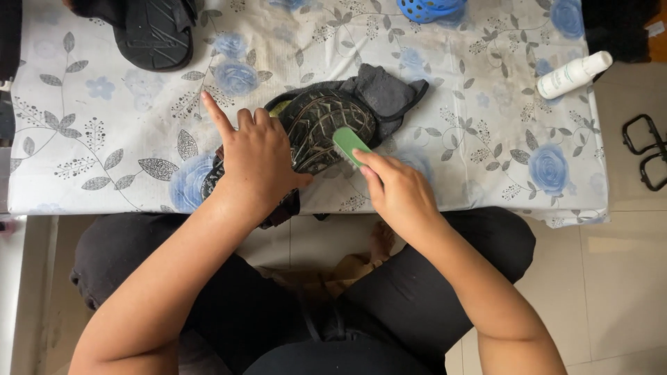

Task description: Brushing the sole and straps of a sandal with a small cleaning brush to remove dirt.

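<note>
A dark shoe lies sole-up on a table covered by a white cloth with blue flowers. Its ridged sole faces me. My left hand presses down on the near end of the shoe, index finger stretched out over the cloth. My right hand grips a small green brush whose far end rests against the sole's right side. A dark grey cloth or sock pokes out from under the shoe's far end.
A second dark shoe lies sole-up at the far left. A blue perforated object sits at the far edge. A white bottle lies near the table's right edge. Black frames lie on the tiled floor at right.
</note>
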